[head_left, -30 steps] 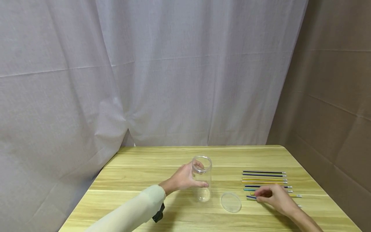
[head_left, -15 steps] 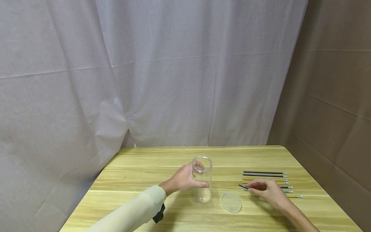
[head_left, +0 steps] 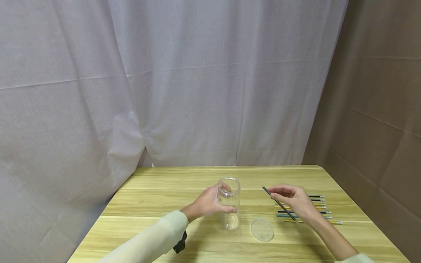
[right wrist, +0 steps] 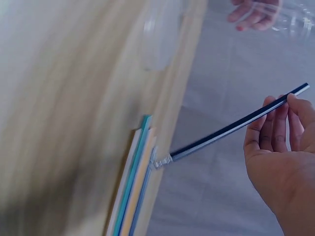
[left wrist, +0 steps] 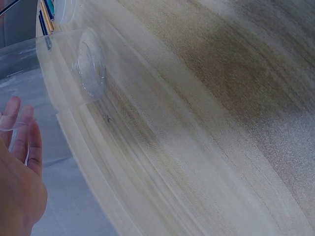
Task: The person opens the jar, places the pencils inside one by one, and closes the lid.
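A clear plastic jar (head_left: 229,215) without a lid stands upright on the table, nothing inside it. My left hand (head_left: 210,201) grips it round the upper half, thumb across the near side. In the left wrist view the jar (left wrist: 91,66) lies across the upper left, with the left hand (left wrist: 19,182) below. My right hand (head_left: 296,201) pinches a dark striped pencil (head_left: 279,204) near its upper end, tilted, its eraser end hanging down over the other pencils. The right wrist view shows this pencil (right wrist: 226,129) between thumb and fingers of the right hand (right wrist: 280,142).
A clear round lid (head_left: 262,229) lies flat between the jar and the pencils. Several pencils, such as a teal pencil (head_left: 282,215), lie side by side at the right of the wooden table (head_left: 158,182). Grey curtains (head_left: 197,91) hang behind.
The right hand has lifted the dark pencil off the nearest end of the row, moved it up and left, and tilted it. The left hand and jar have stayed put.
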A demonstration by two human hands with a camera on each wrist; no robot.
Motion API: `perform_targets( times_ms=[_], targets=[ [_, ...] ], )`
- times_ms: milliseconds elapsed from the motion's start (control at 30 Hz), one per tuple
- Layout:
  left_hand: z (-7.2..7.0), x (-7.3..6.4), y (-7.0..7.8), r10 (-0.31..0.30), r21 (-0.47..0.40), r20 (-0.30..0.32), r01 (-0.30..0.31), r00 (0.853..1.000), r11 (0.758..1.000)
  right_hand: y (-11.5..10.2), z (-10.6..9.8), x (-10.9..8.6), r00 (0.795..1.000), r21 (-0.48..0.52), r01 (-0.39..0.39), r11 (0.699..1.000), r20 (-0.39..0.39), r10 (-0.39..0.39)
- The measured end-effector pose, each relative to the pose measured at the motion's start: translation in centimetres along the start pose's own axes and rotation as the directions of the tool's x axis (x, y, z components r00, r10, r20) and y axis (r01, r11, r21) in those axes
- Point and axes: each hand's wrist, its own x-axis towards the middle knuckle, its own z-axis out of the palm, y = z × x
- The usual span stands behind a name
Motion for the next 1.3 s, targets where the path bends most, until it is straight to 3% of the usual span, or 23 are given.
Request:
perform_targets(
  times_ms=[367,733,967,1300],
  targets=[
    [0.1,-0.1,-0.1,-0.001,-0.002,0.0,0.001,1.0,1.0,-4.5,0.8,2.1,0.999,0.09,0.014,0.996,-0.043,-0.011],
    [-0.1,-0.1,0.1,-0.005,-0.018,0.0,0.005,1.0,1.0,-9.4,1.8,4.0,0.989,0.162,0.142,0.976,-0.058,-0.134],
    [0.0,-0.1,0.0,-0.004,-0.011,0.001,0.004,1.0,1.0,-11.9,2.6,5.2,0.971,0.35,0.238,0.906,-0.083,-0.223],
    [0.1,0.0,-0.1,-0.004,-0.015,0.002,0.004,1.0,1.0,-15.6,2.8,6.8,0.965,0.503,0.258,0.825,-0.095,-0.244]
  ],
)
